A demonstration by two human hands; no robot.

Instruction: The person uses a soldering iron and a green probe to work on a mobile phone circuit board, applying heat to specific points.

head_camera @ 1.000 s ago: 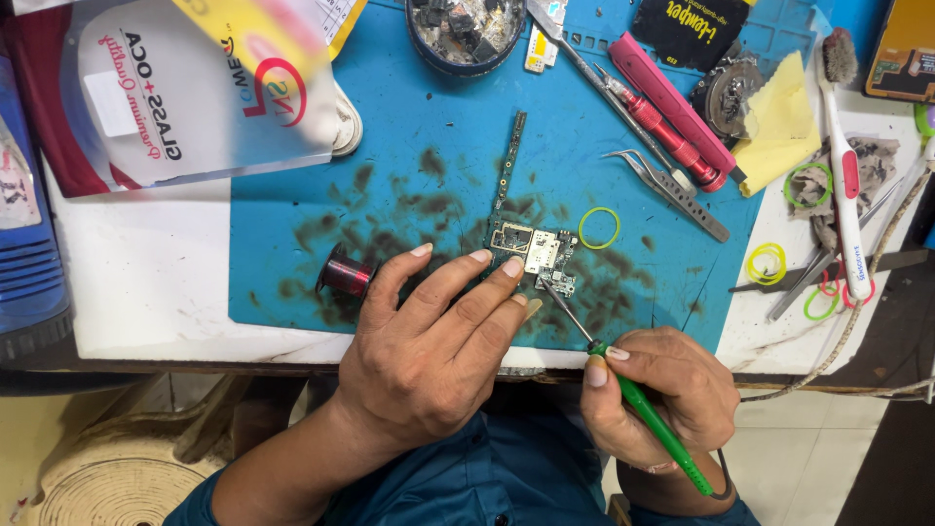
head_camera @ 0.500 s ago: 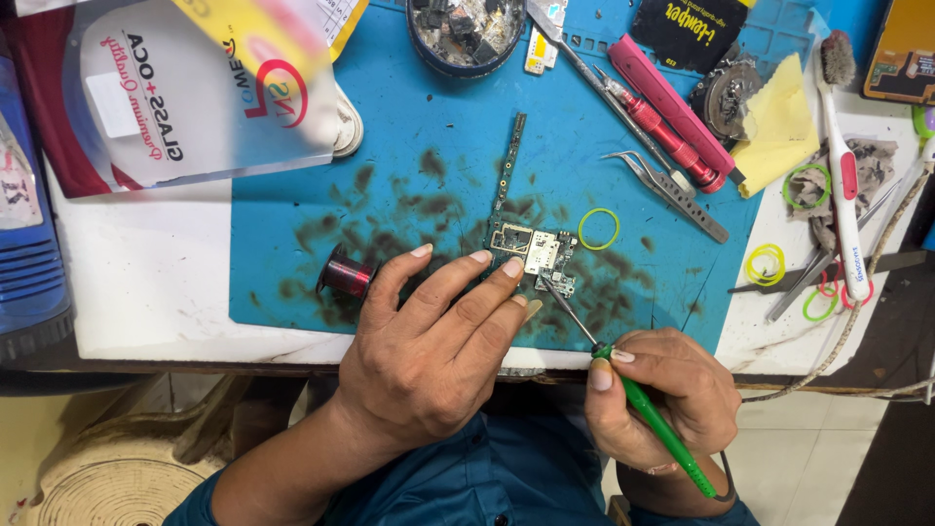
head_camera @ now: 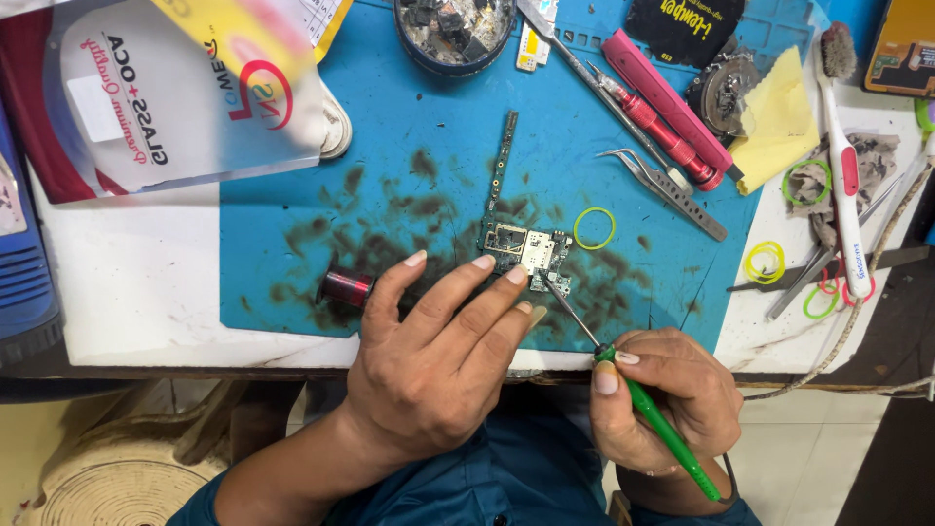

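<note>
A small phone circuit board [head_camera: 521, 229] with a long narrow arm lies on the stained blue work mat [head_camera: 409, 127]. My left hand [head_camera: 433, 356] rests on the mat, its fingertips pressing the board's near edge. My right hand [head_camera: 662, 399] grips a green-handled soldering iron [head_camera: 654, 417], whose thin metal tip touches the board's lower right corner. A small red wire spool [head_camera: 343, 287] lies just left of my left fingers.
Tweezers [head_camera: 662, 185], a red screwdriver [head_camera: 654, 127], a pink tool, yellow rubber bands [head_camera: 594, 228], a yellow cloth [head_camera: 774, 122], a toothbrush [head_camera: 842, 161] and a parts bowl [head_camera: 453, 29] lie beyond and right. Glossy packets [head_camera: 146, 97] cover the left. The table edge runs under my wrists.
</note>
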